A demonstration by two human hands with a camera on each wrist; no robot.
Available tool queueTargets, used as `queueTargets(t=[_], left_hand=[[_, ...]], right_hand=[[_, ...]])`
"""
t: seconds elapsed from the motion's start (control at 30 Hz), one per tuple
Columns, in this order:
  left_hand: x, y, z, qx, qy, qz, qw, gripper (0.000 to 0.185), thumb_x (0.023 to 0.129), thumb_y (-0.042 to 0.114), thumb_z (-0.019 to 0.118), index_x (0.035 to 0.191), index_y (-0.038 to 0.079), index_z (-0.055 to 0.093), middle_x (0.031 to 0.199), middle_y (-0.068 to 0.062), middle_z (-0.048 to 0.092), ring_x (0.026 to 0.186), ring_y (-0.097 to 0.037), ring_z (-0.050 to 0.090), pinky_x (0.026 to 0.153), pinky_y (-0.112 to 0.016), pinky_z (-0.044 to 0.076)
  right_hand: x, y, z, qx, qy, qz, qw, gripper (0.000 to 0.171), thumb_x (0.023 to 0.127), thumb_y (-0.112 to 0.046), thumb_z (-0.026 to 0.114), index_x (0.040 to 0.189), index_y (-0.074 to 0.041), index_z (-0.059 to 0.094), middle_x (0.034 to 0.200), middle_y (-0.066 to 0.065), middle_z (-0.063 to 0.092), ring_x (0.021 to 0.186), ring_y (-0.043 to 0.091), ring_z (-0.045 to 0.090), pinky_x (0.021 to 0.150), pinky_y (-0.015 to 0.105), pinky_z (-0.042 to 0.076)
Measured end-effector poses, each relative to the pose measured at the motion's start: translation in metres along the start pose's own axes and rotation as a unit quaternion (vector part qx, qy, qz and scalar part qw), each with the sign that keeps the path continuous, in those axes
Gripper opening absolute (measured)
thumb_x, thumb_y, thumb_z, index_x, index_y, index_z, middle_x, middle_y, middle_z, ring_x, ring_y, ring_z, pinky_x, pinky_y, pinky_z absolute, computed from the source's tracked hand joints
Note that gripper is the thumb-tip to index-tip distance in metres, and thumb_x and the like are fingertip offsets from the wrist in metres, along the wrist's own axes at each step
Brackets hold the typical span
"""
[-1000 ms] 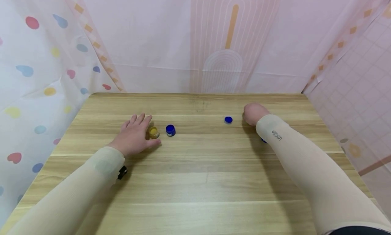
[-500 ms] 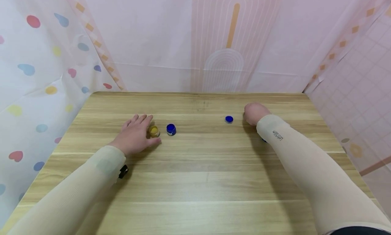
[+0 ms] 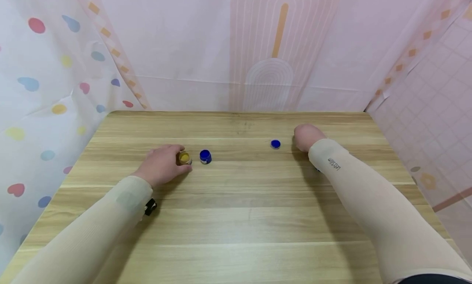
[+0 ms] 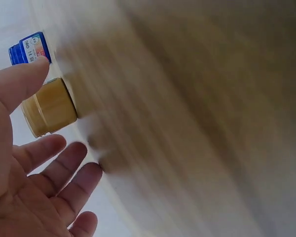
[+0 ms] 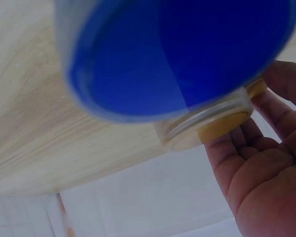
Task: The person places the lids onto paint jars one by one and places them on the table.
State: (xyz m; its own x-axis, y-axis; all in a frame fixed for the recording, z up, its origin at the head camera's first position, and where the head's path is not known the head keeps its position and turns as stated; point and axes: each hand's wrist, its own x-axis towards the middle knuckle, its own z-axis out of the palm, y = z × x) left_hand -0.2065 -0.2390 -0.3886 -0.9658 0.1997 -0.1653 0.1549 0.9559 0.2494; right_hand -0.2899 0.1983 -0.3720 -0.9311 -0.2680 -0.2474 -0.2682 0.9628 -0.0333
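1. Head: our left hand has curled inward around the yellow jar on the worktop, now within grasp.
2. Left wrist: fingers half-bent beside the jar, no clear grip.
3. Right wrist: we can't tell whether our right hand grips the yellow piece.

Left hand: fingers loosely bent, thumb spread opposite, gap between. Left forearm sits back behind this grip, slanting outward. Right hand: right thumb and index finger in a pinch, other fingers below it, partly hidden. Right forearm back and outward behind the pinch.
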Motion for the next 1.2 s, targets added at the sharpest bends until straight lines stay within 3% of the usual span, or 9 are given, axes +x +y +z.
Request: queueTargets(t=[0.17, 0.33, 0.57, 0.8, 1.2], left_hand=[[0.0003, 0.0023, -0.0001, 0.006, 0.002, 0.007, 1.0000, 0.063, 0.097, 0.047, 0.074, 0.140, 0.002, 0.060, 0.131, -0.020, 0.070, 0.121, -0.040, 0.064, 0.104, -0.066, 0.039], [0.0013, 0.0016, 0.0001, 0.008, -0.003, 0.009, 0.9999, 0.060, 0.098, 0.046, 0.073, 0.138, 0.004, 0.060, 0.128, -0.018, 0.071, 0.115, -0.038, 0.066, 0.100, -0.063, 0.040], [0.0019, -0.0017, 0.0010, 0.000, -0.010, 0.006, 0.9999, 0.044, 0.099, 0.042, 0.073, 0.124, 0.007, 0.065, 0.109, -0.009, 0.073, 0.097, -0.030, 0.066, 0.097, -0.062, 0.040], [0.0005, -0.0026, -0.0001, 0.008, -0.009, 0.011, 0.9999, 0.043, 0.099, 0.041, 0.072, 0.123, 0.006, 0.066, 0.108, -0.009, 0.073, 0.096, -0.028, 0.065, 0.096, -0.063, 0.040], [0.0002, -0.0042, -0.0015, -0.002, -0.016, 0.005, 0.9999, 0.040, 0.100, 0.041, 0.071, 0.121, 0.007, 0.066, 0.101, -0.005, 0.072, 0.090, -0.026, 0.063, 0.092, -0.058, 0.040]], right_hand=[[-0.0011, -0.0009, -0.0003, 0.004, -0.001, 0.005, 1.000, 0.029, 0.105, -0.010, 0.043, 0.106, 0.007, 0.067, 0.108, 0.023, 0.073, 0.099, 0.035, 0.067, 0.102, 0.050, 0.054], [-0.0005, -0.0017, 0.0006, 0.001, 0.002, 0.005, 1.000, 0.030, 0.105, -0.009, 0.043, 0.108, 0.008, 0.067, 0.111, 0.024, 0.072, 0.103, 0.037, 0.068, 0.103, 0.050, 0.054], [0.0009, -0.0036, 0.0015, 0.000, 0.003, 0.007, 1.000, 0.029, 0.103, -0.007, 0.043, 0.109, 0.008, 0.067, 0.111, 0.024, 0.072, 0.104, 0.037, 0.069, 0.103, 0.050, 0.055], [0.0001, -0.0069, 0.0011, 0.000, -0.003, 0.008, 1.000, 0.030, 0.104, -0.006, 0.042, 0.117, 0.009, 0.065, 0.118, 0.025, 0.071, 0.114, 0.039, 0.068, 0.108, 0.050, 0.052], [0.0087, -0.0039, 0.0065, -0.002, -0.006, 0.010, 1.000, 0.028, 0.104, -0.005, 0.044, 0.118, 0.008, 0.065, 0.117, 0.025, 0.071, 0.114, 0.040, 0.068, 0.106, 0.051, 0.053]])
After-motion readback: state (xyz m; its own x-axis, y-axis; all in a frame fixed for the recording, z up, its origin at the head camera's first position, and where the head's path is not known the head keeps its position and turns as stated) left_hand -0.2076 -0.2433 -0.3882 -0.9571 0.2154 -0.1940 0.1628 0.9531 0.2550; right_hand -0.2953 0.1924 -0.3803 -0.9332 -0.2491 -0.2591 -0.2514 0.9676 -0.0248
